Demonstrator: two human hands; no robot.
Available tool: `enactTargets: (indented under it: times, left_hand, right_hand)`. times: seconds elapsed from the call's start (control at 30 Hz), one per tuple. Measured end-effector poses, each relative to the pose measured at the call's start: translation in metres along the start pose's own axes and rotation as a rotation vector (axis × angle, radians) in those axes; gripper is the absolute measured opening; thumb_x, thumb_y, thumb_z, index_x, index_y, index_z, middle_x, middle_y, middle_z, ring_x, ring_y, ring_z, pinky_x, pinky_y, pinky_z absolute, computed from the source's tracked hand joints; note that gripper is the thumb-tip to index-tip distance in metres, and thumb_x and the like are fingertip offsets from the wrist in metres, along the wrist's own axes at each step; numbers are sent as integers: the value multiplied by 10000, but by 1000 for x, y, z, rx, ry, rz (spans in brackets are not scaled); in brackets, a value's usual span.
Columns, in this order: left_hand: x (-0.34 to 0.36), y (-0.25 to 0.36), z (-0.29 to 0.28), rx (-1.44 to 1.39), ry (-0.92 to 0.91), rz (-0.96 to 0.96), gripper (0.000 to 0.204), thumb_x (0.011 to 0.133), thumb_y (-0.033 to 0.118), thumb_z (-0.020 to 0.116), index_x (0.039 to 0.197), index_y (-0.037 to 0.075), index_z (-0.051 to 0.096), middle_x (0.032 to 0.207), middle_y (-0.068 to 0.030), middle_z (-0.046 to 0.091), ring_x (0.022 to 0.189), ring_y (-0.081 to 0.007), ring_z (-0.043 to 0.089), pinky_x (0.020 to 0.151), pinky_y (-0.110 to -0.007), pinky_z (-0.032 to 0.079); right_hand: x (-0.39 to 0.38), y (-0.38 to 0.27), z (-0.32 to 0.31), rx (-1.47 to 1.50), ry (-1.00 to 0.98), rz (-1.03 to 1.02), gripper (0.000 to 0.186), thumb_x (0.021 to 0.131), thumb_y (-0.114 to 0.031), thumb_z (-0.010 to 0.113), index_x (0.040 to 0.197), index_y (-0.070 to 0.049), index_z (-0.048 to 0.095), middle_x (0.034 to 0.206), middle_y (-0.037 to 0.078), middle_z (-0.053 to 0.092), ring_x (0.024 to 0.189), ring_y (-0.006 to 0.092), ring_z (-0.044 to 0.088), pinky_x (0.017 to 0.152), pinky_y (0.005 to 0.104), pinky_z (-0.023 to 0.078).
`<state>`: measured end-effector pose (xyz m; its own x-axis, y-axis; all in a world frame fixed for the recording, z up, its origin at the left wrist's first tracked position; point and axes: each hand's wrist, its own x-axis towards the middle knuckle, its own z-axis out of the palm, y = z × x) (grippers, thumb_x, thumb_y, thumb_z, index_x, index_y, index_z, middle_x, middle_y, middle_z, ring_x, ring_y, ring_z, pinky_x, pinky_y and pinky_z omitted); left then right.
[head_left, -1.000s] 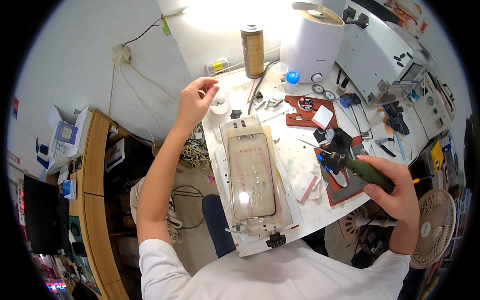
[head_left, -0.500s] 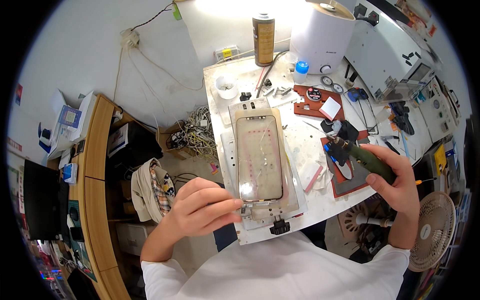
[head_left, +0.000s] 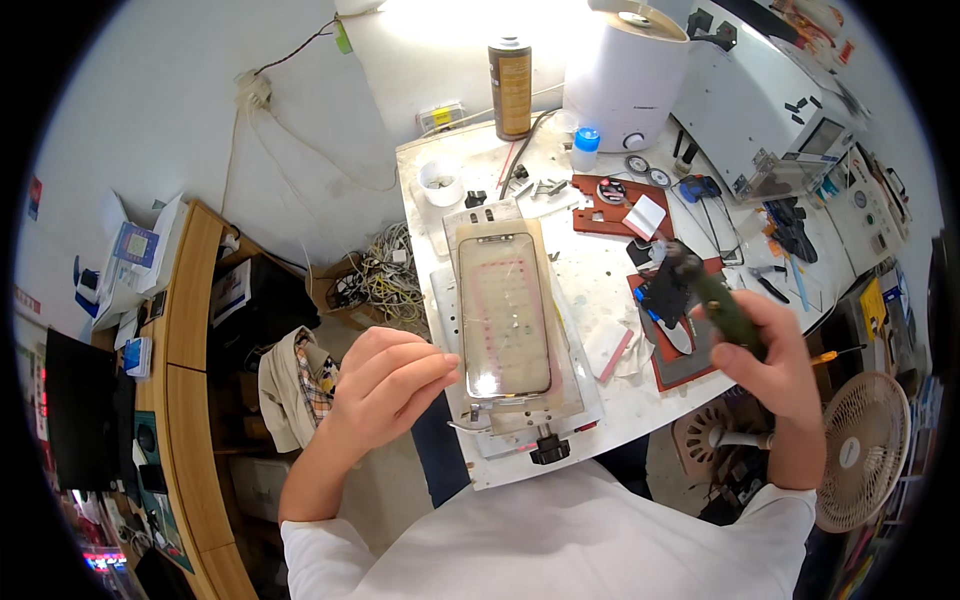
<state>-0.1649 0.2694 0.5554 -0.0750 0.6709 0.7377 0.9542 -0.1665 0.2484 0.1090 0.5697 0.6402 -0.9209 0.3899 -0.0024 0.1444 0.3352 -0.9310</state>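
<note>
My right hand (head_left: 775, 355) is wrapped round a thick green handheld tool (head_left: 735, 325) with a dark, narrower front end; motion blurs both. The tool is held up over the right side of the bench, above a grey and red mat (head_left: 690, 370). In front of me a phone-sized glass panel (head_left: 508, 330) with a dark rim lies on a metal clamp fixture (head_left: 490, 213) with a black knob (head_left: 549, 450). My left hand (head_left: 385, 385) hovers just off the panel's lower left corner, fingers curled and pressed together. What they hold, if anything, is hidden.
A white cup (head_left: 440, 185), a spray can (head_left: 511, 90), a blue-capped bottle (head_left: 586, 145) and a white humidifier-like appliance (head_left: 625, 80) stand along the back. A red-brown tray (head_left: 595, 215) lies right of the fixture. A beige fan (head_left: 862, 450) is at lower right.
My left hand has drawn away leftward and up from the fixture's lower end. My right hand has shifted slightly left with the green tool, which now points more steeply away from me.
</note>
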Motion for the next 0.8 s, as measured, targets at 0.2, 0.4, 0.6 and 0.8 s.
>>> enactTargets:
  times: [0.2,0.4,0.6,0.8]
  left_hand:
    - [8,1,6,-53,8,13,273,819,55,883,1054,30,747,954,-62,775,831,-234,726,722,-338,555]
    - [7,2,8,-75,-4,-6,324,809,25,886,1092,24,728,973,-69,797,843,-239,734,735,-340,565]
    - [4,6,15,-143,27,-24,311,834,-28,851,1113,14,722,1022,-105,807,883,-253,753,768,-341,582]
    - [-1,-1,15,-71,75,-29,288,819,30,859,1088,33,755,1060,-78,778,894,-244,716,756,-341,570]
  right_hand:
    - [36,6,46,263,-214,91,292,973,-95,695,1248,-12,641,980,28,681,770,55,615,637,238,487]
    - [67,-2,69,265,-243,197,387,1023,-104,598,1392,10,581,1196,131,729,740,54,653,495,191,415]
    - [82,-3,72,285,-196,125,391,1016,-222,661,1347,-13,646,922,-21,618,814,49,668,616,207,474]
    - [81,4,65,-92,-46,1,365,970,-188,735,1293,-30,676,898,7,634,765,91,607,672,289,477]
